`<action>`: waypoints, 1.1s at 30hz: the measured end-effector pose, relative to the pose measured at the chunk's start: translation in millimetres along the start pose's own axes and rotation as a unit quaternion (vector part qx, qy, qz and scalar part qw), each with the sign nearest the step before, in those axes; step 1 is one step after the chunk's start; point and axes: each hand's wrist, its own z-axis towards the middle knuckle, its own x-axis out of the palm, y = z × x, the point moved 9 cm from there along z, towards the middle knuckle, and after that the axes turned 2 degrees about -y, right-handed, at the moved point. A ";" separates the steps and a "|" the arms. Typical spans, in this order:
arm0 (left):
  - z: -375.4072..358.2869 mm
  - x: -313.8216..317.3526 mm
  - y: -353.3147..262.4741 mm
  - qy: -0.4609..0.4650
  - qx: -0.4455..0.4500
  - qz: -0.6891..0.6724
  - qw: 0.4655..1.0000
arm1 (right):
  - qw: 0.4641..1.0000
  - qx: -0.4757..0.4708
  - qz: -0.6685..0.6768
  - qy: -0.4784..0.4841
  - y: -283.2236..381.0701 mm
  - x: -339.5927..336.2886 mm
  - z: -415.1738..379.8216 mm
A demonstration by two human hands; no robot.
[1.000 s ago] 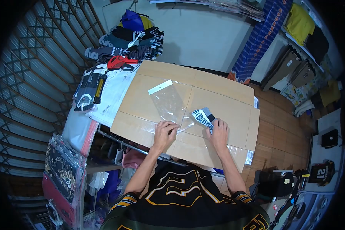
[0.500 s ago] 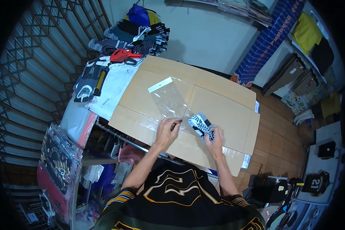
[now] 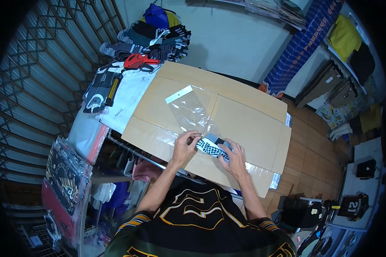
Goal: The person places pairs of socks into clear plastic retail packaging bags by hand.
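Note:
A clear plastic bag (image 3: 191, 109) with a white header strip lies flat on the cardboard-covered table (image 3: 248, 124). My left hand (image 3: 185, 145) pinches the bag's near, open end. My right hand (image 3: 232, 157) holds a folded sock (image 3: 211, 147) with a black-and-white pattern and a grey cuff. The sock's tip sits right at the bag's mouth, next to my left fingers.
A pile of dark folded socks (image 3: 158, 38) and a red tagging gun (image 3: 138, 62) sit at the table's far left. White garments (image 3: 124, 98) and packaged items lie along the left edge. Shelves with clothing (image 3: 347, 38) stand at the right. Bagged goods (image 3: 66, 180) hang lower left.
My right hand has carried the sock leftward, from the table's middle to the bag's open end. My left hand has stayed on the bag's near edge.

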 end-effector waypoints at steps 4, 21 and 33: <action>-1.6 -0.9 4.0 -0.012 -0.019 -0.043 0.999 | 0.999 0.027 -0.024 -0.001 -4.5 4.9 0.6; -11.1 -16.4 -29.5 -0.114 0.132 0.089 0.981 | 0.992 0.073 -0.088 -0.045 25.6 29.9 4.8; -13.6 -24.1 -20.5 -0.129 0.110 0.081 0.982 | 0.997 0.043 -0.051 -0.041 40.6 40.0 22.7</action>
